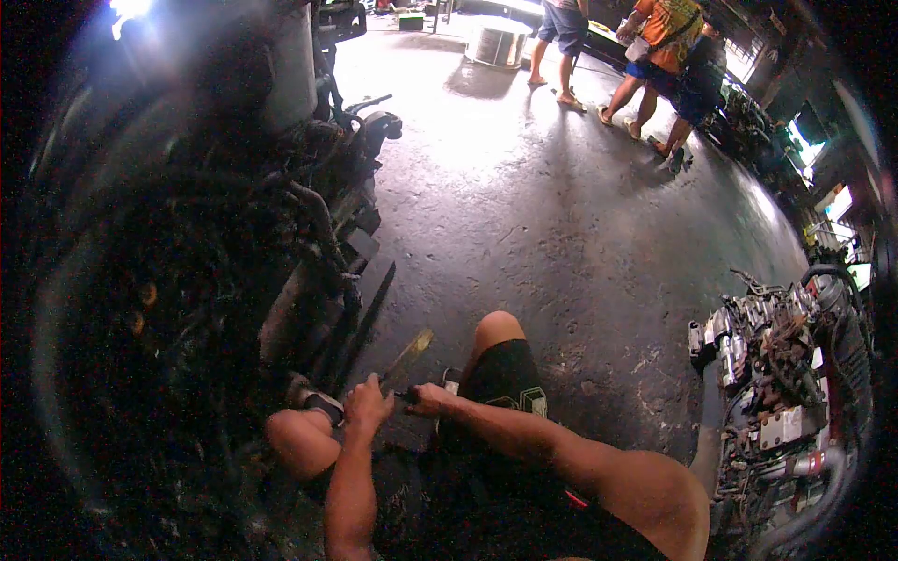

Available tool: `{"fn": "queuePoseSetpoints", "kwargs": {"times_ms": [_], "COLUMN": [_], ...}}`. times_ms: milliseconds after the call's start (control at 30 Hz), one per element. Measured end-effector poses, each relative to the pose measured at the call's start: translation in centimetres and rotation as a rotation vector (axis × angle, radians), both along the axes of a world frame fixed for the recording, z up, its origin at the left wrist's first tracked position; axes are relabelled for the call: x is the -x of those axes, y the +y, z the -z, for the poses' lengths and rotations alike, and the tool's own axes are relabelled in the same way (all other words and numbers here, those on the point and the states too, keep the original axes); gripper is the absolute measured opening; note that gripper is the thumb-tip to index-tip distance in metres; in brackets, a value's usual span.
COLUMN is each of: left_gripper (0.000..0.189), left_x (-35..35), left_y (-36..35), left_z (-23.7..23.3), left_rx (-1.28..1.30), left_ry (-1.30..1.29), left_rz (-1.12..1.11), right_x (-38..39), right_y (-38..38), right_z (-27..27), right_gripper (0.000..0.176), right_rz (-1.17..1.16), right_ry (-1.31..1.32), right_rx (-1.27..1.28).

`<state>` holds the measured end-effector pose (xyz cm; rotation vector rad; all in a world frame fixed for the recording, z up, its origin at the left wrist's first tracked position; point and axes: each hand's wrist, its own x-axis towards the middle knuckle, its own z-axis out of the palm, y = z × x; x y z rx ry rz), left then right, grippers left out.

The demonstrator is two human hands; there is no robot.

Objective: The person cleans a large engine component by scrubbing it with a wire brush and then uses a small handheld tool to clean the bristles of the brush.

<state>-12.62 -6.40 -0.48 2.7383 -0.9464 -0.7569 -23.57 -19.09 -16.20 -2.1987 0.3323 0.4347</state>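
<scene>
My left hand (369, 404) is closed, low in the middle of the view. A flat, yellowish strip (410, 352) runs up and to the right from its fingers, and its lower end is hidden. Close beside it on the right, my right hand (429, 400) is closed around a small dark object (408, 395) whose kind I cannot make out. Both hands are between my bent knees, over a dark area near the floor. A shoe (323, 406) shows just left of my left hand.
Dark machinery (318, 206) with hoses and metal parts crowds the left side. An engine (772, 374) with pipes stands at right. The worn floor (561, 243) stretches ahead. Several people, one in an orange shirt (669, 30), stand far off near a shiny metal drum (497, 44).
</scene>
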Motion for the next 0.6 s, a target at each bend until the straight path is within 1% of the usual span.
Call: {"fn": "queuePoseSetpoints", "kwargs": {"times_ms": [67,167,267,333,400,533,600], "left_gripper": [0.044,0.046,0.05,0.053,0.058,0.061,0.062], "left_x": [-0.2,-0.3,-0.2,0.0,0.2,0.3,0.1], "left_y": [0.0,-0.1,0.1,0.1,0.0,-0.1,-0.2], "left_z": [0.1,0.3,0.1,-0.5,-1.1,-1.4,-1.1], "left_rx": [-0.001,-0.01,-0.01,-0.001,-0.029,-0.016,-0.033], "left_ry": [0.01,0.022,0.02,0.017,0.037,0.048,0.085], "left_rz": [0.001,0.008,0.018,0.024,0.05,0.056,0.062], "right_x": [-0.1,-0.3,-0.4,-0.3,-0.5,-0.6,-0.8], "right_y": [-0.1,-0.3,-0.3,-0.1,0.0,-0.3,-0.3], "right_z": [2.2,2.7,2.2,2.0,1.7,-0.1,-0.7], "right_gripper": [0.048,0.049,0.051,0.048,0.047,0.045,0.045], "right_rz": [-0.014,-0.063,-0.053,0.034,0.041,0.025,0.008], "right_ry": [-0.03,-0.013,-0.018,-0.035,-0.017,0.056,0.037], "right_rx": [0.01,0.073,0.054,-0.034,-0.064,-0.112,-0.101]}}
